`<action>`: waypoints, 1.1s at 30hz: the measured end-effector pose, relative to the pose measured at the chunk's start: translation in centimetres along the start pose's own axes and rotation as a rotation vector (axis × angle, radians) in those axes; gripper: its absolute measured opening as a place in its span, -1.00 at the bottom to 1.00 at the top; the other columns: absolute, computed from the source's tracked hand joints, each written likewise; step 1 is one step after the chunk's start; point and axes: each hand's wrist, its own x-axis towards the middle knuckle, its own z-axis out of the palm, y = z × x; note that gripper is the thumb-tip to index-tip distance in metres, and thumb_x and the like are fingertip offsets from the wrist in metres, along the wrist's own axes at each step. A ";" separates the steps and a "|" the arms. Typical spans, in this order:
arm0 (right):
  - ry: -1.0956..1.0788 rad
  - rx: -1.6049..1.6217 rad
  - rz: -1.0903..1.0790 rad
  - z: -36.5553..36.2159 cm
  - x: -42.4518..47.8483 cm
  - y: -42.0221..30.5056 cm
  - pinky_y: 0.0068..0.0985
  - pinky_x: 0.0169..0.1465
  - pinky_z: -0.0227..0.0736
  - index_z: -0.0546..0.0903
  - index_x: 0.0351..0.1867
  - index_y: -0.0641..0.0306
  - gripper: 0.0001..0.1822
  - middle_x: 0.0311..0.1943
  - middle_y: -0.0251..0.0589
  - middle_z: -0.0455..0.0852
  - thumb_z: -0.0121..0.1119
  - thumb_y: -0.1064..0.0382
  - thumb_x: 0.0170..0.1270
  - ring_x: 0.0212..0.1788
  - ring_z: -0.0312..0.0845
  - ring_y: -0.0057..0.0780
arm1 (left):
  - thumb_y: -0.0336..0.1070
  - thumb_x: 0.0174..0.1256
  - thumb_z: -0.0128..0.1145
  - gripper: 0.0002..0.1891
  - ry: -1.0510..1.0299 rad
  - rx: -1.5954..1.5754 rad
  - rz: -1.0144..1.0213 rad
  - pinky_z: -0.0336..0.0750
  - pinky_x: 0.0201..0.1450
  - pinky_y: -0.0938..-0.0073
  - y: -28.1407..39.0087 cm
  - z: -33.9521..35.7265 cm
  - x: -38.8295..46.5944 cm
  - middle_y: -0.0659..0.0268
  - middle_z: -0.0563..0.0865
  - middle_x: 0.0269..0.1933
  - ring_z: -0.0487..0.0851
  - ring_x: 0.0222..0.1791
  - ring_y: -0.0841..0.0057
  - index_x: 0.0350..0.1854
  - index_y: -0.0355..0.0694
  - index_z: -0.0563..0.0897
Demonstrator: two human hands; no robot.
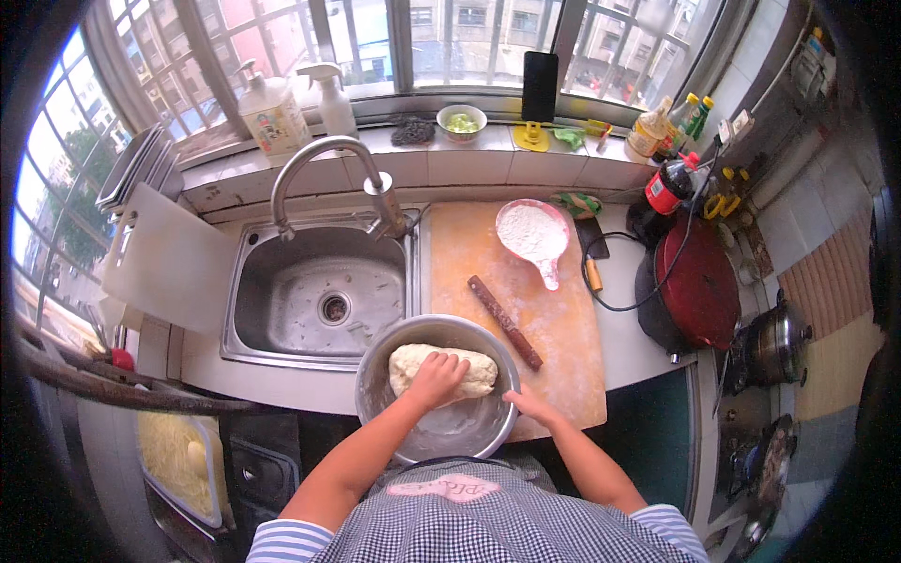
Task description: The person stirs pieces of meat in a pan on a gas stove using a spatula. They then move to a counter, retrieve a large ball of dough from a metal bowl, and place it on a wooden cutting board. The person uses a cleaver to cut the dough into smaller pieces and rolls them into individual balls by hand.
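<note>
A long lump of pale dough (408, 366) lies in a stainless steel mixing bowl (450, 438) at the counter's front edge. My left hand (440, 378) rests on top of the dough with bent fingers. At the bowl's right rim is my right hand (524, 402), gripping the metal edge. Just right of the bowl, a dark wooden rolling pin (505, 323) lies slanted on a floured wooden board (464, 239). Behind it on the board stands a pink-rimmed scoop (547, 273) full of white flour (532, 231).
A steel sink (281, 281) with a curved faucet (331, 141) is at left, beside a white cutting board (169, 260). Right of the wooden board are a black cable (619, 308), a cola bottle (665, 190) and a red-lidded electric pot (697, 281). A small bowl (462, 125) sits on the sill.
</note>
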 end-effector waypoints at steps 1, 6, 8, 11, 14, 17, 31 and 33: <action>0.052 0.025 0.018 -0.7 0.3 -1.6 -0.49 -0.30 0.41 0.42 -0.09 0.35 -0.63 -0.35 -0.29 0.52 0.02 0.19 0.09 -0.36 0.45 -0.51 | -0.12 -0.30 0.32 -0.54 -0.013 -0.050 -0.053 0.36 -0.29 0.30 -0.4 -0.3 0.1 0.28 0.49 -0.47 0.52 -0.39 0.30 -0.31 -0.18 0.45; 0.775 -0.854 -0.554 -4.5 4.9 -2.3 -0.34 -0.08 0.33 0.39 0.05 0.25 -0.51 -0.15 -0.09 0.49 0.13 0.14 0.08 -0.10 0.40 -0.25 | -0.10 -0.35 0.36 -0.33 -0.196 -0.133 -0.358 0.36 -0.13 0.26 -1.0 -2.8 1.2 0.13 0.49 -0.23 0.49 -0.19 0.22 -0.06 -0.16 0.39; 0.661 -0.899 -0.466 -4.5 6.6 -3.1 -0.30 0.01 0.25 0.39 0.03 0.24 -0.51 -0.13 -0.02 0.45 0.15 0.12 0.07 -0.07 0.34 -0.15 | -0.02 -0.37 0.38 -0.19 -0.207 -0.108 -0.403 0.29 0.02 0.20 -0.6 -3.6 2.1 0.07 0.45 -0.09 0.43 -0.05 0.16 0.06 -0.15 0.32; 0.551 -0.965 -0.459 -4.5 8.8 -2.6 -0.31 0.01 0.26 0.37 0.03 0.26 -0.48 -0.17 -0.01 0.43 0.19 0.19 0.00 -0.10 0.34 -0.10 | 0.08 -0.41 0.38 -0.08 -0.170 -0.019 -0.366 0.16 0.16 0.16 -0.2 -4.2 3.3 0.04 0.39 0.01 0.33 0.10 0.14 0.11 -0.19 0.27; 0.479 -0.935 -0.559 -4.9 8.4 -1.0 -0.29 -0.01 0.28 0.35 0.04 0.27 -0.47 -0.19 0.00 0.43 0.18 0.29 -0.05 -0.11 0.34 -0.09 | 0.16 -0.43 0.37 -0.07 -0.134 -0.056 -0.434 0.16 0.15 0.15 -1.2 -2.2 3.9 0.05 0.40 -0.01 0.32 0.11 0.16 0.07 -0.26 0.30; 0.542 -0.928 -0.584 -6.6 5.9 1.7 -0.26 -0.02 0.28 0.34 0.04 0.29 -0.46 -0.20 0.02 0.42 0.14 0.37 -0.08 -0.12 0.34 -0.06 | 0.20 -0.46 0.37 -0.09 -0.259 -0.153 -0.535 0.22 0.04 0.18 -2.3 -1.3 4.8 0.09 0.44 -0.08 0.37 0.02 0.20 0.02 -0.25 0.34; 1.016 -0.920 -0.572 -14.6 5.0 -3.5 -0.27 0.06 0.19 0.30 0.09 0.28 -0.45 -0.12 -0.01 0.37 0.15 0.36 0.00 -0.03 0.27 -0.08 | 0.17 -0.30 0.25 -0.52 -0.204 -0.214 -0.439 0.15 0.03 0.10 -1.7 0.2 2.2 0.20 0.59 -0.30 0.48 -0.14 0.36 -0.38 -0.10 0.63; 0.964 -0.908 -0.790 -14.9 8.9 -7.0 -0.26 0.01 0.22 0.36 0.04 0.26 -0.51 -0.13 -0.05 0.39 0.15 0.35 0.00 -0.05 0.31 -0.11 | 0.14 -0.28 0.25 -0.55 -0.238 -0.185 -0.418 0.15 0.03 0.09 -1.2 0.1 2.1 0.21 0.59 -0.34 0.49 -0.16 0.37 -0.40 -0.10 0.61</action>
